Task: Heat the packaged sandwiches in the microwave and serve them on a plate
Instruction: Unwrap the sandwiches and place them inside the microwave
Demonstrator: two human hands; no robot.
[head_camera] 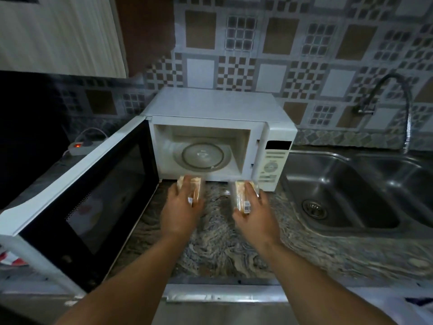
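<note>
The left hand (181, 211) is gripping one wrapped sandwich (193, 187) before the open microwave (218, 137). The right hand (254, 213) is clutching another wrapped sandwich (243, 198) there, above the bench (210, 249).

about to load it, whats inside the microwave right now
Inside the microwave only the bare glass turntable shows. Both sandwiches are outside, held in the hands.
</note>
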